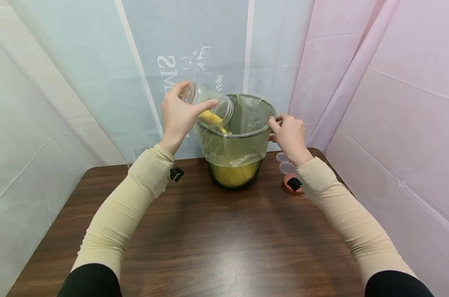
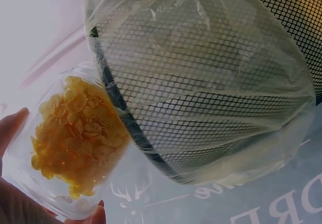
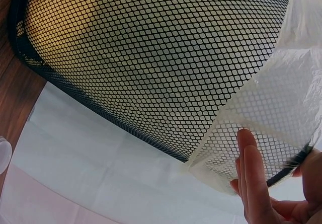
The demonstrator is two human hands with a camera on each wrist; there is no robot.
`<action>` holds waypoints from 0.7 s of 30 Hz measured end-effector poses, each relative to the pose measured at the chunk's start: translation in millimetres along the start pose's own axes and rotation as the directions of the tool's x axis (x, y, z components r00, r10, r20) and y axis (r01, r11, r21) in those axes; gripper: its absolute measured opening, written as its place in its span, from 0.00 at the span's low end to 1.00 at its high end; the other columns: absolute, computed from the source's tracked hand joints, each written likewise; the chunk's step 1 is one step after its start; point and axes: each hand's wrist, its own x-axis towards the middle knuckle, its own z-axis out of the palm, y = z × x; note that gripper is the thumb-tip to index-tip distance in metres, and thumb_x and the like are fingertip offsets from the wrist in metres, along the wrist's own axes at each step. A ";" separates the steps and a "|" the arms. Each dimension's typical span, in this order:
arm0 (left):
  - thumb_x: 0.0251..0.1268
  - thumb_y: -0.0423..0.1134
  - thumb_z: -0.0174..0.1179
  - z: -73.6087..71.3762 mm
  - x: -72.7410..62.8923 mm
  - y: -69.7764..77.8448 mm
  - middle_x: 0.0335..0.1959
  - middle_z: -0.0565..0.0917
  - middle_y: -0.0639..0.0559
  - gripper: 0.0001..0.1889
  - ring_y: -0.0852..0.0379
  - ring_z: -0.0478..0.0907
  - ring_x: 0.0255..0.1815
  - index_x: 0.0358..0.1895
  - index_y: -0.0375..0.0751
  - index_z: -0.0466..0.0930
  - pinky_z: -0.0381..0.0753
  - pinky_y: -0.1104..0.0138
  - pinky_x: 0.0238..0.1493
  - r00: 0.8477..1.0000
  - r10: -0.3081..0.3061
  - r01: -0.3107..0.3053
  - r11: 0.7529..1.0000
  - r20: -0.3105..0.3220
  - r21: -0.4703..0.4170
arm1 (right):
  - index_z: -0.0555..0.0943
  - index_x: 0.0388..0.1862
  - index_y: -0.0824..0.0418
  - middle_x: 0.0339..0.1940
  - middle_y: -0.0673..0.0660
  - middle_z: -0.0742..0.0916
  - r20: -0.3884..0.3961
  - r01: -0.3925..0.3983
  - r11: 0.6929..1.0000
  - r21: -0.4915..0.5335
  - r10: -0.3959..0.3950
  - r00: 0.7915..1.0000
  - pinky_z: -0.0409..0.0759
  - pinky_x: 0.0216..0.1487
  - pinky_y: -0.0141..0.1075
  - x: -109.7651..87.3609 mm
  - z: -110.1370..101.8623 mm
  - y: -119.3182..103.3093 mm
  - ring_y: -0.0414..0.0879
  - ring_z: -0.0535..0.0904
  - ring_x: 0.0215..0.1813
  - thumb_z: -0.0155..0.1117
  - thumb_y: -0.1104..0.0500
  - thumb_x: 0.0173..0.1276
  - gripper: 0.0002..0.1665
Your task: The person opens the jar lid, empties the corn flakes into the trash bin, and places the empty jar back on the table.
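A clear plastic jar (image 1: 206, 95) is tipped over the near left rim of a black mesh wastebasket (image 1: 235, 183) lined with a thin translucent bag (image 1: 243, 150). My left hand (image 1: 181, 115) grips the jar round its sides. Yellow flakes, like cornflakes (image 2: 80, 133), lie in the tilted jar and spill from its mouth into the basket. More yellow shows through the mesh at the basket's bottom. My right hand (image 1: 288, 134) pinches the bag-covered rim at the right, thumb on one side and fingers on the outside, as the right wrist view shows.
Two clear round lids (image 1: 287, 167) and a reddish-brown ring-shaped lid (image 1: 288, 189) lie on the dark wood table (image 1: 217, 235) right of the basket. Clear containers (image 1: 140, 150) stand partly hidden behind the left forearm. Fabric curtains (image 1: 284, 45) hang close behind.
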 end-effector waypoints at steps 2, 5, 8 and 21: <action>0.27 0.64 0.76 0.0 0.7 1.2 0.61 0.77 0.56 0.48 0.63 0.70 0.62 0.61 0.48 0.74 0.67 0.69 0.63 1.000 -0.009 0.009 1.000 0.007 -0.006 | 0.81 0.41 0.59 0.29 0.56 0.89 -0.001 -0.002 1.000 0.002 0.002 1.000 0.76 0.48 0.45 -0.1 0.0 -0.3 0.44 0.85 0.22 0.47 0.45 0.70 0.22; 0.27 0.64 0.76 0.3 1.8 3.0 0.60 0.77 0.56 0.48 0.63 0.71 0.61 0.61 0.49 0.75 0.68 0.69 0.62 1.000 -0.023 0.023 1.000 0.012 -0.008 | 0.81 0.41 0.59 0.29 0.56 0.89 -0.002 -0.003 1.000 0.002 0.003 1.000 0.76 0.50 0.45 -0.1 -0.3 -0.5 0.45 0.85 0.22 0.47 0.45 0.69 0.22; 0.27 0.64 0.76 1.0 2.7 4.3 0.60 0.78 0.56 0.48 0.63 0.71 0.60 0.61 0.50 0.75 0.69 0.69 0.61 0.999 -0.032 0.032 0.999 0.016 -0.005 | 0.81 0.41 0.59 0.29 0.56 0.89 -0.002 -0.005 1.000 0.003 0.005 1.000 0.75 0.51 0.46 -0.4 -0.5 -0.9 0.44 0.85 0.22 0.47 0.45 0.69 0.22; 0.28 0.66 0.75 4.0 5.6 8.4 0.63 0.75 0.57 0.51 0.64 0.68 0.63 0.64 0.49 0.72 0.64 0.69 0.65 0.999 -0.019 0.019 0.999 0.026 0.036 | 0.80 0.41 0.59 0.30 0.56 0.89 0.006 -0.011 1.000 0.000 0.011 1.000 0.75 0.50 0.46 -0.8 -1.5 -1.9 0.43 0.85 0.21 0.47 0.45 0.70 0.22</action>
